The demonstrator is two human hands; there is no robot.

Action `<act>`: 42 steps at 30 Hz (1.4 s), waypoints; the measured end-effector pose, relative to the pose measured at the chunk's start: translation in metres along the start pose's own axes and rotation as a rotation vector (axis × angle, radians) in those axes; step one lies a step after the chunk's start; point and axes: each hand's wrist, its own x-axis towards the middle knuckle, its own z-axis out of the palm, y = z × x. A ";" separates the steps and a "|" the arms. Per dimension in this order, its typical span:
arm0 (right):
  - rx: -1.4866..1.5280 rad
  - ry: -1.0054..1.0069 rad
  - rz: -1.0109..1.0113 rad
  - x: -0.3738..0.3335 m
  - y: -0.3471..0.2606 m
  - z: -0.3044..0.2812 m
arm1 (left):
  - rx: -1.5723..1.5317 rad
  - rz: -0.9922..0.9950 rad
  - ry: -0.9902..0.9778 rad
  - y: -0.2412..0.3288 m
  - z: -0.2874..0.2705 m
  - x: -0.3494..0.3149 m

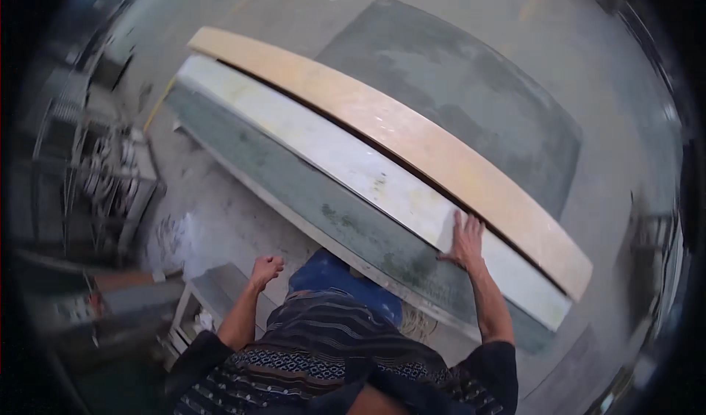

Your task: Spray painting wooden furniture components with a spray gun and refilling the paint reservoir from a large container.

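My right hand (465,242) lies on a long white board (353,170), its fingers spread flat near the board's right end. The board rests on a grey-green worktop (294,185) with dark smudges. Just beyond it runs a long tan board (397,128), with a narrow dark gap between the two. My left hand (266,271) hangs short of the worktop's near edge, touching none of the boards. Its fingers are curled in, and nothing shows in them.
Beyond the tan board spreads a dark grey-green surface (471,84) with patchy marks. Racks and a cluttered bench (121,165) stand on the left. Close to my left forearm is a grey stand (217,294). Another piece of furniture (654,231) stands far right.
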 end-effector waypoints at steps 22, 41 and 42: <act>0.166 0.070 -0.221 -0.092 -0.064 -0.125 | -1.632 0.517 -0.635 0.259 0.076 0.133; 0.234 0.144 -0.216 -0.133 -0.035 -0.155 | -1.132 0.465 0.105 0.333 0.064 0.072; 0.237 0.148 -0.219 -0.138 -0.040 -0.160 | -1.057 0.537 0.135 0.334 0.064 0.067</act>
